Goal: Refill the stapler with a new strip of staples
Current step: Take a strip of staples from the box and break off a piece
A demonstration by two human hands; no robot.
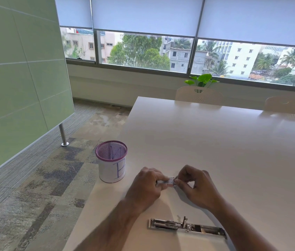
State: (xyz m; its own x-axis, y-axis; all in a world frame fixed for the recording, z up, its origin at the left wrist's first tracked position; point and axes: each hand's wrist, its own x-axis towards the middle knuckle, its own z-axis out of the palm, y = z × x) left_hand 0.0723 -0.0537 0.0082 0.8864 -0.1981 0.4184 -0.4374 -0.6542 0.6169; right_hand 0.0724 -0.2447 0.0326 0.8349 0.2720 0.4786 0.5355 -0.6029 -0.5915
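Observation:
A metal stapler (186,226) lies flat and swung fully open on the white table (215,142), near the front edge, its magazine channel facing up. Above it, both hands meet over a small white staple box (170,181). My left hand (146,189) grips the box's left end with thumb and fingers. My right hand (195,185) pinches its right end, where a bit of grey shows at the box's mouth. Whether a staple strip is out of the box I cannot tell; fingers hide most of it.
A purple mesh pen cup (112,163) wrapped in white paper marked "B" stands at the table's left edge. Two white chairs (199,96) are tucked in at the far side, with a green plant (201,79) behind. A green partition (16,78) stands to the left.

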